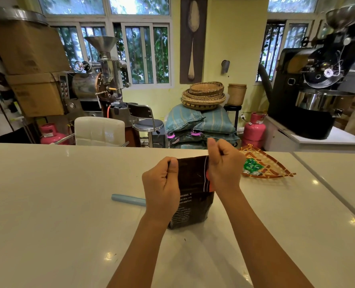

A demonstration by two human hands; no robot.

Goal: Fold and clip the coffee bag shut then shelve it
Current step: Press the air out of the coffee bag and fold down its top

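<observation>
A dark brown coffee bag (191, 190) with white print stands upright on the white counter (68, 204). My left hand (162, 183) pinches the bag's top left corner. The top right corner is gripped by my right hand (224, 165), thumb up. The bag's top edge is stretched flat between both hands. A pale blue bar-shaped clip (127, 199) lies on the counter just left of my left wrist, untouched.
A woven triangular tray (274, 165) with green packets lies right of the bag. Beyond the counter's far edge stand a white chair (99, 130), a stool, sacks with baskets, pink gas cylinders and two coffee roasters. A seam splits the counter at right.
</observation>
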